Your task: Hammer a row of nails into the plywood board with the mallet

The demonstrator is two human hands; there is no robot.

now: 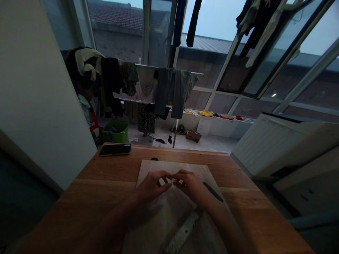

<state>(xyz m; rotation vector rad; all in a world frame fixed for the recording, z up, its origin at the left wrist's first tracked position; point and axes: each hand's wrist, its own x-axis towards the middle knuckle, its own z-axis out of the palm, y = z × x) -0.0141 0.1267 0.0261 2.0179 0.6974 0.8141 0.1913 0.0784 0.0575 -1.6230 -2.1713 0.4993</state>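
Over a pale board on the wooden table, my left hand and my right hand meet fingertip to fingertip. Both hands are closed in a pinch around something small and pale between them, too small to make out. A light-coloured tool with holes, perhaps a knife or peeler handle, lies on the board below my right wrist. A dark, narrow object rests near the board's right edge, just right of my right hand.
A black phone lies at the table's back left corner. A small dark round object sits behind the board. Beyond are a laundry rack with clothes, a green basket and a white cabinet at the right.
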